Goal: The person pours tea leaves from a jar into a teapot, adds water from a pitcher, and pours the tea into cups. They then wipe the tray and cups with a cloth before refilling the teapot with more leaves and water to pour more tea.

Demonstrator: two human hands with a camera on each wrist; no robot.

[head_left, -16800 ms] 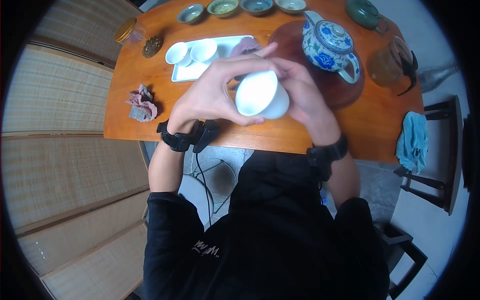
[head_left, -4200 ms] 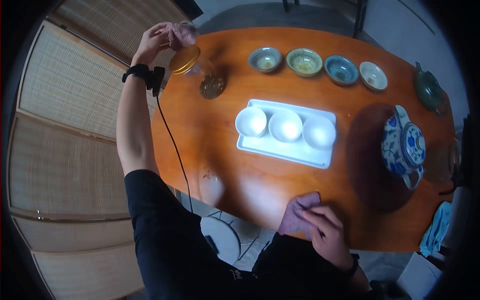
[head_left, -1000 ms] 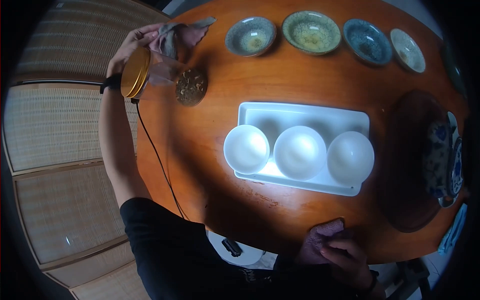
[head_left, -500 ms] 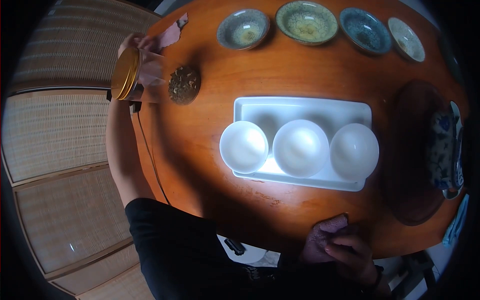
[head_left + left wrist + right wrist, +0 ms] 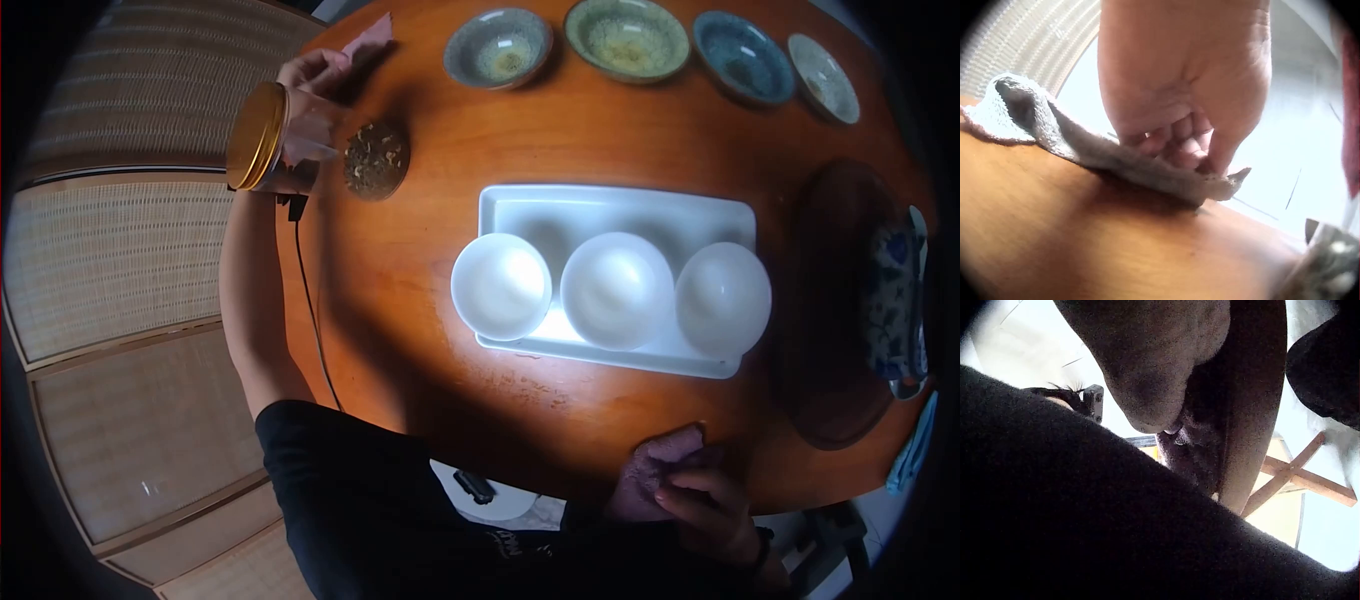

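At the far left edge of the table, beyond the jar, my left hand (image 5: 318, 70) grips a small pinkish towel (image 5: 370, 42). The left wrist view shows the fingers of this left hand (image 5: 1185, 75) curled at the edge of the towel (image 5: 1141, 172), which lies along the wood with a grey side folded up. Down at the near edge, my right hand (image 5: 715, 505) holds a purple towel (image 5: 655, 470) against the table. The right wrist view is dark; a sleeve covers much of it, with part of the right hand (image 5: 1160, 356) above.
A clear jar with a gold lid (image 5: 253, 135) and dried leaves (image 5: 377, 160) stands beside my left forearm. Three white cups (image 5: 618, 290) sit on a white tray (image 5: 620, 208). Several glazed bowls (image 5: 625, 40) line the back; a blue-and-white teapot (image 5: 895, 300) is right. Wet marks (image 5: 520, 385) show.
Earlier both hands held a white cup; now three cups sit on the tray and each hand has a towel. Over the last second the left hand shifts slightly with its towel; the right barely moves.
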